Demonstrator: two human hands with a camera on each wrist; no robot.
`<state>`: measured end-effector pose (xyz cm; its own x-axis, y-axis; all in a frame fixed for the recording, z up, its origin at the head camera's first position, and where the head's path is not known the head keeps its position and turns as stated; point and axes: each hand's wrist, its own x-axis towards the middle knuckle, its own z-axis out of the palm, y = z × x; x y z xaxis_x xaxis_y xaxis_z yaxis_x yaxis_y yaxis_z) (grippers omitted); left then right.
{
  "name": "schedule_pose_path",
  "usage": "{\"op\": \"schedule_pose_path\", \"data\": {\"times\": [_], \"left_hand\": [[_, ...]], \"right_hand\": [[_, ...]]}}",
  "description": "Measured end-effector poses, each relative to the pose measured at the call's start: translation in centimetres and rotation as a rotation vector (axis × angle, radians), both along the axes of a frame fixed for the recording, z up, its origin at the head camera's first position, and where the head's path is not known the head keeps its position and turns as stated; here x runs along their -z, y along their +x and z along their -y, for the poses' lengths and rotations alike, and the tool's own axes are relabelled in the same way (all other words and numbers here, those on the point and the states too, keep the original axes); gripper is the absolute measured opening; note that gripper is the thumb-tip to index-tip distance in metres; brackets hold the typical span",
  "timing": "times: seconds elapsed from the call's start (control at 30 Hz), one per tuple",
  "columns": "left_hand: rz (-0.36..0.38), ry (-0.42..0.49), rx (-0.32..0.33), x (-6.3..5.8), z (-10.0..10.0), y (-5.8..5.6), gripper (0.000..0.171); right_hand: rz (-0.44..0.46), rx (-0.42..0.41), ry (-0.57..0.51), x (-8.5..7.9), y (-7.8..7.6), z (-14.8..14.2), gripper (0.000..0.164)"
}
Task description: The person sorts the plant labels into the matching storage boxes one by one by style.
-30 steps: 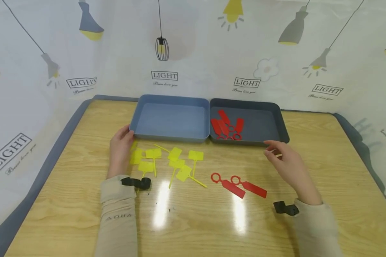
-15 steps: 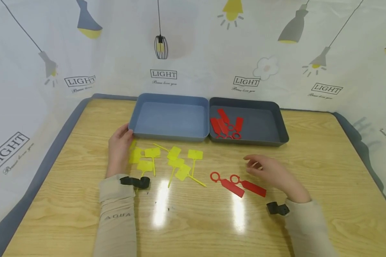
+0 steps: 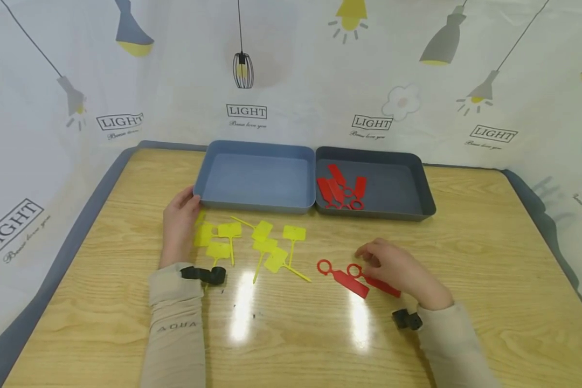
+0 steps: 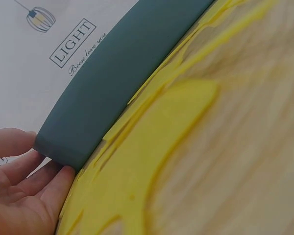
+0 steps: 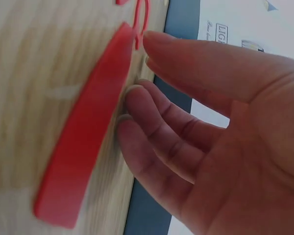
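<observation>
At the left end of the blue tray (image 3: 259, 180), my left hand (image 3: 177, 229) holds the near corner; the left wrist view shows thumb and fingers (image 4: 56, 188) around it. Over the right-hand red ring tag (image 3: 385, 287) hovers my right hand (image 3: 400, 272), fingers relaxed and bent. In the right wrist view the thumb tip is right at the neck of that tag, and the other fingers lie along its far side with nothing held. A second red ring tag (image 3: 351, 283) lies just left of it. Several yellow flag ties (image 3: 275, 260) lie in front of the blue tray.
A dark grey tray (image 3: 397, 188) stands against the blue one, with several red ring tags (image 3: 336, 189) in its left part. Both trays sit at the back of the wooden table (image 3: 300, 334), before a printed cloth (image 3: 305, 64).
My right hand has moved left and toward me, from the dark tray's front rim to over the right-hand red tag. My left hand stays at the blue tray's corner.
</observation>
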<state>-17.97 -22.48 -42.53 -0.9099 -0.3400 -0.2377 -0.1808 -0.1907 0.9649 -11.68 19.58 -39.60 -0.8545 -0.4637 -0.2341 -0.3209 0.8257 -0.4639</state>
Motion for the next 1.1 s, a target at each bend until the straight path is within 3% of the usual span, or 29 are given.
{"op": "schedule_pose_path", "data": {"times": [0.4, 0.83, 1.1], "left_hand": [[0.005, -0.002, 0.0, -0.12, -0.1, 0.0, 0.043], [-0.024, 0.023, -0.012, -0.25, -0.13, 0.12, 0.043], [-0.029, 0.024, -0.001, -0.11, -0.11, 0.1, 0.043]], "right_hand": [[-0.046, -0.087, -0.046, 0.27, 0.63, 0.92, 0.029], [-0.002, -0.018, -0.012, 0.07, 0.64, 1.04, 0.021], [0.061, 0.028, -0.046, 0.1, 0.48, 1.05, 0.019]]}}
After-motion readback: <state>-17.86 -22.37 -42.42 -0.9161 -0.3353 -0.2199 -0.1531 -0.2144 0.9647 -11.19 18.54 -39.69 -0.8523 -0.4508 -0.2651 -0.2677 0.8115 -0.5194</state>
